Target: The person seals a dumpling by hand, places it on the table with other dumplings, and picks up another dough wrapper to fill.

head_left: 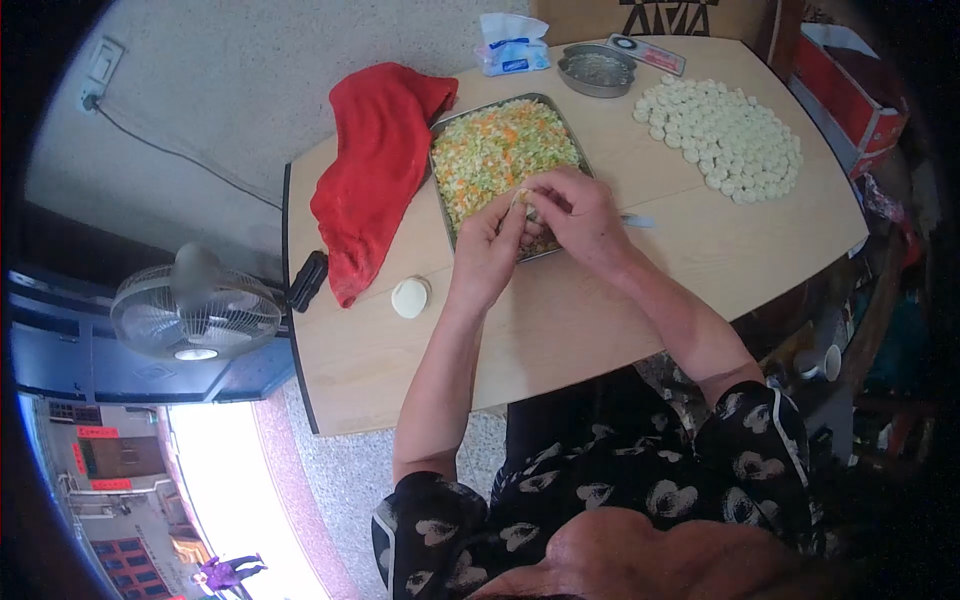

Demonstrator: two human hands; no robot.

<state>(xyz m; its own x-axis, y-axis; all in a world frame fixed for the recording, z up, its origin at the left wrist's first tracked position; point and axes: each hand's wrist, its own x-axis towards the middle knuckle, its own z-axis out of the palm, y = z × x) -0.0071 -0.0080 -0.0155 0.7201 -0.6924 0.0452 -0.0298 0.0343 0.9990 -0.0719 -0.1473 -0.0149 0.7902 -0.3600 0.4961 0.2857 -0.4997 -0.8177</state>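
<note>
My left hand (486,248) and my right hand (580,215) meet over the near edge of a metal tray (443,214) heaped with chopped vegetable filling (507,145), pale green, white and orange. Pinched between the fingers of both is a small dumpling (529,207), mostly hidden by the fingertips. A stack of round white dumpling wrappers (410,297) lies on the table left of my left forearm. Beside my right wrist a flat, pale blade-like piece (637,221) sticks out; its other end is hidden.
Many small shaped dumplings (725,140) cover the table's right side. A red cloth (375,170) lies left of the tray, near a black object (308,281). At the back are a tissue pack (515,45) and a round metal pan (597,72). A fan (195,310) stands left of the table (560,335).
</note>
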